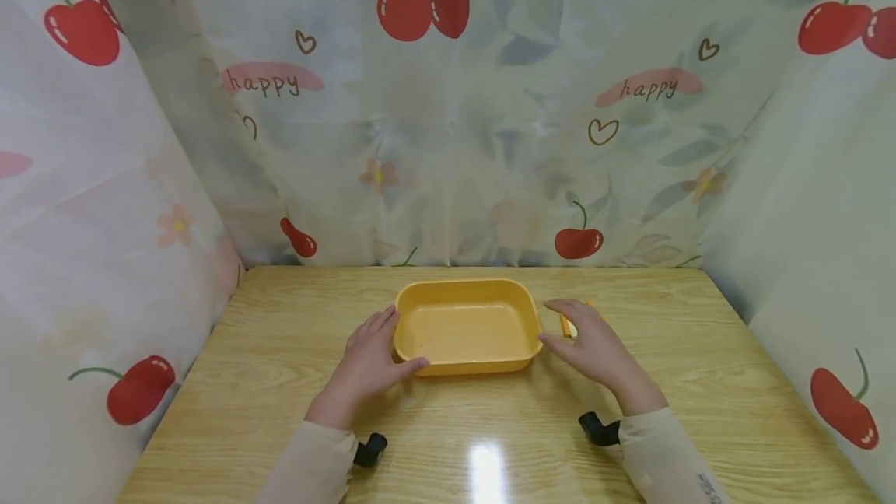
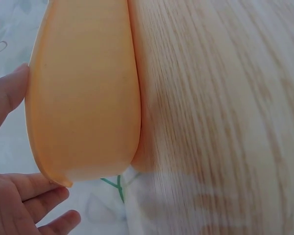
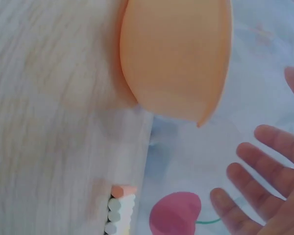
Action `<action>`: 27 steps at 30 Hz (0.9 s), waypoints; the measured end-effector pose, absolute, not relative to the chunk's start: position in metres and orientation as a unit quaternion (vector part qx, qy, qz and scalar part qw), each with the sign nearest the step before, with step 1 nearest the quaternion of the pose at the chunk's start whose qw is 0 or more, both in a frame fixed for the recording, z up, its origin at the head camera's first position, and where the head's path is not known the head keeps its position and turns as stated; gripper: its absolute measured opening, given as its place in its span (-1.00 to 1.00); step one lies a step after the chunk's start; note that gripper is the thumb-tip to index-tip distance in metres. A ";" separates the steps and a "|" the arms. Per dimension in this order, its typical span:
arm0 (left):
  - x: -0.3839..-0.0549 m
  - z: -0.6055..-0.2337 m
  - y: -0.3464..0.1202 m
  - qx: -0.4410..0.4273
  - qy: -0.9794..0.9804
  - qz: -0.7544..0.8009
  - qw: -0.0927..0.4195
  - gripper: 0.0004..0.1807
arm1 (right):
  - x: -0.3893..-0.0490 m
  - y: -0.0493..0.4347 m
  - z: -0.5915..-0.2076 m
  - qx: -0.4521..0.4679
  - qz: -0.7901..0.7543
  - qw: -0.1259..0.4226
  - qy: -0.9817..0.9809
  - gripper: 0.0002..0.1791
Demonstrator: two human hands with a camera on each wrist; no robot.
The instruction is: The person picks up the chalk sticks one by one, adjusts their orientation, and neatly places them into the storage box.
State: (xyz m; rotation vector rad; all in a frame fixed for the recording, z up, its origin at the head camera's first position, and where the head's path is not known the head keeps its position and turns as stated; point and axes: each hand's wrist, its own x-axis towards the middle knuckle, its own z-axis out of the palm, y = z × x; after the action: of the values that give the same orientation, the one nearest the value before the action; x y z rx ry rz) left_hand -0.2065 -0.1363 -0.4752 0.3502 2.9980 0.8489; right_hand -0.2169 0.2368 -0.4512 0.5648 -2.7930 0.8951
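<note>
A shallow yellow-orange plastic tub with rounded corners sits on the wooden table, its inside bare. At its left front corner is my left hand, fingers along the left side and thumb at the front rim. The left wrist view has that hand spread wide, thumb and index tips right at the tub's rim. My right hand is beside the tub's right end, thumb near the rim. In the right wrist view its fingers are extended and apart from the tub, holding nothing.
Partly hidden behind my right hand lies a small orange-edged item; the right wrist view shows pale round-ended sticks in a row beside an orange piece. A cherry-patterned curtain borders the table at the back and sides.
</note>
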 end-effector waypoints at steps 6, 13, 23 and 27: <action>-0.204 -0.473 -0.137 0.113 0.954 0.277 -0.001 0.14 | -0.222 0.244 -0.445 0.186 0.309 0.120 -0.925 -0.47; -0.206 -0.475 -0.137 0.113 0.955 0.275 0.000 0.14 | -0.232 0.257 -0.442 0.145 0.333 0.159 -0.918 -0.56; -0.206 -0.476 -0.137 0.100 0.956 0.274 0.012 0.15 | -0.250 0.278 -0.449 0.102 0.341 0.192 -0.914 -0.61; -0.206 -0.476 -0.137 0.093 0.956 0.277 0.015 0.15 | -0.258 0.286 -0.454 0.086 0.339 0.191 -0.917 -0.62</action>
State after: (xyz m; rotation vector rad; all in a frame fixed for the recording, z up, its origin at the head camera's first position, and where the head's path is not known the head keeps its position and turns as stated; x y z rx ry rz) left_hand -0.2063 -0.1373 -0.4761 0.2899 2.9756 0.8618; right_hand -0.2583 0.2861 -0.4542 0.2415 -2.5771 0.9522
